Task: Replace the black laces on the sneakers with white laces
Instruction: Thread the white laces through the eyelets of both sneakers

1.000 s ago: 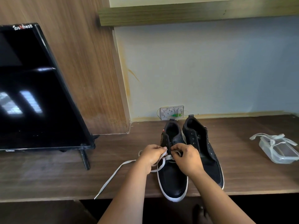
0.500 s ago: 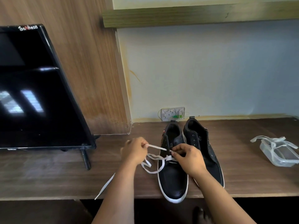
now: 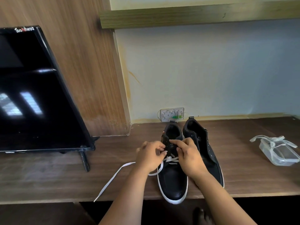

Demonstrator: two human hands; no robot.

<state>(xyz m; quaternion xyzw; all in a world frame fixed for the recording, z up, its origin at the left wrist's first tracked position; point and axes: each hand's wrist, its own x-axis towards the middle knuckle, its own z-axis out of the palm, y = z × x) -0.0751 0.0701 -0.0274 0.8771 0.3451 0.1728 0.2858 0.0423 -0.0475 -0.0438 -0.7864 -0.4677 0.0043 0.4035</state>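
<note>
The left hand (image 3: 150,157) has its fingers curled at the left shoe's (image 3: 172,169) lace holes, maybe pinching the white lace (image 3: 113,177), but I cannot tell for sure; the right hand (image 3: 188,157) pinches the shoe's tongue. The lace is soft, floppy and light, so hold it near its stiff tip. Its loose end trails toward 8 o'clock across the table (image 3: 243,179).

Two sneakers are sitting side by side on the desk (image 3: 243,179), the left sneaker (image 3: 172,181) touching the right sneaker (image 3: 204,153). A television (image 3: 32,95) is standing to their left, a container (image 3: 280,153) lying to their right, and a wall socket (image 3: 172,114) sitting behind them.
</note>
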